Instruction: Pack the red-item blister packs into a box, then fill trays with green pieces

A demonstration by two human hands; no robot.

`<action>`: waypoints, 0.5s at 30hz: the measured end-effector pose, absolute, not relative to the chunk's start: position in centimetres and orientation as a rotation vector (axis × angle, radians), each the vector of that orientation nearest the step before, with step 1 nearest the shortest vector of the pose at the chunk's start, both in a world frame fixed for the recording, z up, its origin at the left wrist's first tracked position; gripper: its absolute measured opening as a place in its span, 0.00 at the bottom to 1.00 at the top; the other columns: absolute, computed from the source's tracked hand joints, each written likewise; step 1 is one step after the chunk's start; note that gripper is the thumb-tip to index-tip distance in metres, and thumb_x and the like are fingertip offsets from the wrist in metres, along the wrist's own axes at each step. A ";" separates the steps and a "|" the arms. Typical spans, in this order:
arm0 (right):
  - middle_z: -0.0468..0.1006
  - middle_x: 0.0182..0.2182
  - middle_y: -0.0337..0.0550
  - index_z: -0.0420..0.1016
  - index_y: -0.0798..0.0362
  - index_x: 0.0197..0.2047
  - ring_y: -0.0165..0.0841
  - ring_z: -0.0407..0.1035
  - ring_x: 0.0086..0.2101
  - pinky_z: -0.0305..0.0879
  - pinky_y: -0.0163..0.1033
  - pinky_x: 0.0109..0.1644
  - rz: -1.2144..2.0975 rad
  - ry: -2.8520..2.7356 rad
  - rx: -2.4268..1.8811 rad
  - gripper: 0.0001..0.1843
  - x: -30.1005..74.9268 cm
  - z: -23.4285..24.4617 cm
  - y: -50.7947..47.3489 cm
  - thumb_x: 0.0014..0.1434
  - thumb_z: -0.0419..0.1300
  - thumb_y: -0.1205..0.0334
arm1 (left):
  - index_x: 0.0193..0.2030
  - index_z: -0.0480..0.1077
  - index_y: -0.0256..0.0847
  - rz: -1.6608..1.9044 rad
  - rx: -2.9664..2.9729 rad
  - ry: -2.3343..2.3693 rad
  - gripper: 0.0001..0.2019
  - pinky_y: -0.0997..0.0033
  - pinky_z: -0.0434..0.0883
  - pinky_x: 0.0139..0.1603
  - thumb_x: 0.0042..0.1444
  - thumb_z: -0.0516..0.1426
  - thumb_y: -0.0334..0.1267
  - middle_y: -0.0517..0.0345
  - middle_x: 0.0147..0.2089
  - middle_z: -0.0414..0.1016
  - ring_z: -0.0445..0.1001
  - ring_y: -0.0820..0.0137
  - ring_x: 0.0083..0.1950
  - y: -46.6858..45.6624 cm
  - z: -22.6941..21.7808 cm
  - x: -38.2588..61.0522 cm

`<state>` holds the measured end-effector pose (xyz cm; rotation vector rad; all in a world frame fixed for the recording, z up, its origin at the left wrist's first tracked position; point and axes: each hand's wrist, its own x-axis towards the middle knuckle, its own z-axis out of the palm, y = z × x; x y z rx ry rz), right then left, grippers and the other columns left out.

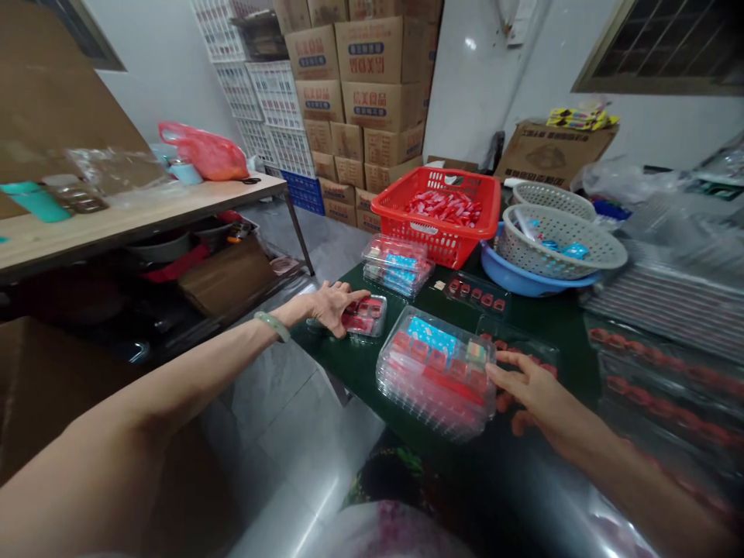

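Note:
My left hand [334, 304], a green bangle on its wrist, reaches across the gap and rests with fingers stretched on a small clear tray of red sweets [365, 316] at the corner of the dark green table [538, 314]. My right hand [532, 391] lies open, fingers spread, against the right side of a stack of filled clear plastic packs [437, 368] holding red and blue wrapped sweets. A second filled stack [397, 266] stands further back. A black strip of red sweets [477, 293] lies between them.
A red basket [442, 213] of red wrapped sweets stands behind, with white mesh baskets [561, 240] in a blue bowl [523, 279] to its right. Empty clear trays [668, 294] pile at the right. A wooden table [145, 213] and stacked cartons [360, 101] fill the left and back.

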<state>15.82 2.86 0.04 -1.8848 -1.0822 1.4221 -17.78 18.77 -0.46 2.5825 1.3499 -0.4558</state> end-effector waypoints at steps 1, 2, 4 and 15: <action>0.70 0.30 0.42 0.56 0.51 0.55 0.32 0.67 0.26 0.60 0.31 0.14 1.425 -1.079 -1.875 0.29 15.9 -0.1 2.8 0.54 0.58 0.49 | 0.67 0.46 0.45 -0.411 2.594 1.373 0.54 0.45 0.58 0.52 0.30 0.64 0.46 0.42 0.51 0.62 0.63 0.49 0.51 18.5 -0.5 -18.0; 0.70 0.29 0.41 0.56 0.51 0.54 0.32 0.67 0.26 0.60 0.31 0.14 1.430 -1.074 -1.866 0.29 15.9 -0.1 2.8 0.54 0.58 0.49 | 0.66 0.47 0.44 -0.354 2.586 1.405 0.52 0.46 0.59 0.52 0.31 0.63 0.46 0.43 0.50 0.62 0.63 0.50 0.51 18.2 -0.6 -18.3; 0.70 0.29 0.41 0.56 0.51 0.54 0.32 0.67 0.26 0.60 0.31 0.15 1.444 -1.062 -1.853 0.29 15.8 -0.2 2.8 0.54 0.58 0.48 | 0.66 0.48 0.41 -0.190 2.492 1.453 0.49 0.50 0.60 0.52 0.34 0.62 0.45 0.43 0.50 0.63 0.64 0.51 0.50 17.8 -0.6 -19.6; 0.67 0.30 0.39 0.60 0.52 0.48 0.28 0.67 0.24 0.59 0.28 0.15 1.490 -0.970 -1.671 0.19 15.5 0.6 2.7 0.58 0.53 0.50 | 0.67 0.43 0.50 0.100 2.707 0.927 0.52 0.59 0.55 0.58 0.35 0.63 0.44 0.51 0.58 0.59 0.60 0.53 0.56 14.1 8.0 -12.1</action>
